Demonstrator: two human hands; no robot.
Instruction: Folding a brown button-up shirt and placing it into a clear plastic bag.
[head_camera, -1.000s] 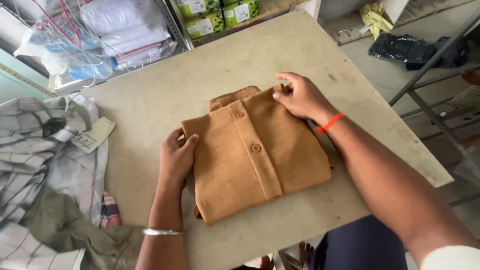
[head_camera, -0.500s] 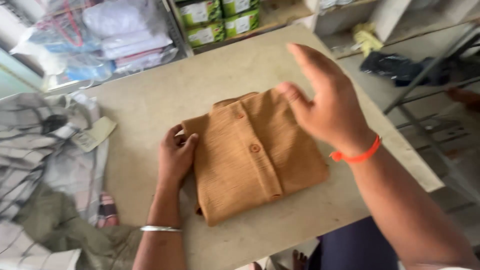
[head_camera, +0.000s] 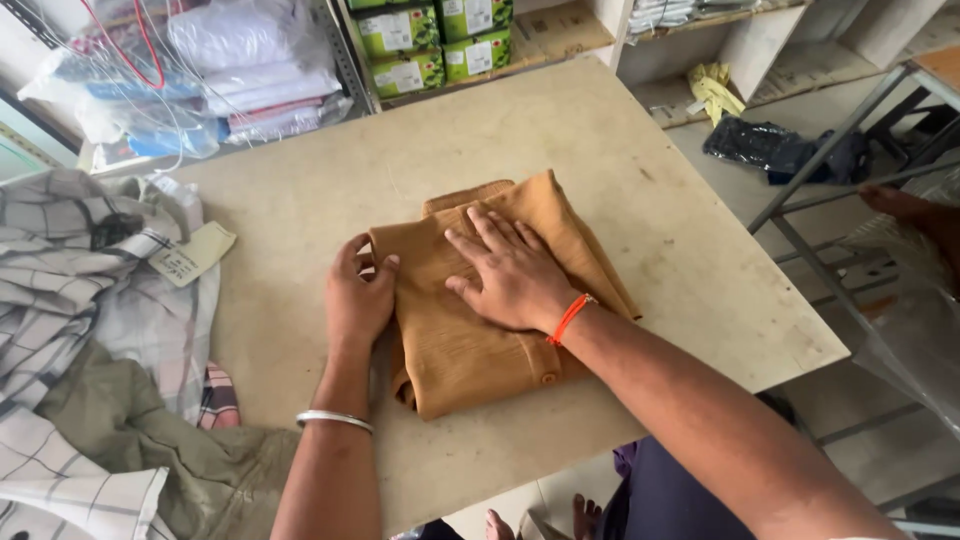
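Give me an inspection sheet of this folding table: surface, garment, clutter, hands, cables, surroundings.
Surface: pale, scuffed table, bare around the garment.
Job's things: folded tan shirt, buttons showing, lying flat near the table's near edge.
Clutter: pile of checked shirts with a paper tag at the table's left; olive garment below it.
Grippers: left hand grips the shirt's left edge; right hand lies flat, palm down, on the shirt's top.
Cables: red cord hangs over the bagged clothes; thin white lines run beside it.
Surroundings: bagged clothes and green boxes on shelves behind; dark bag on the floor; metal frame at right.
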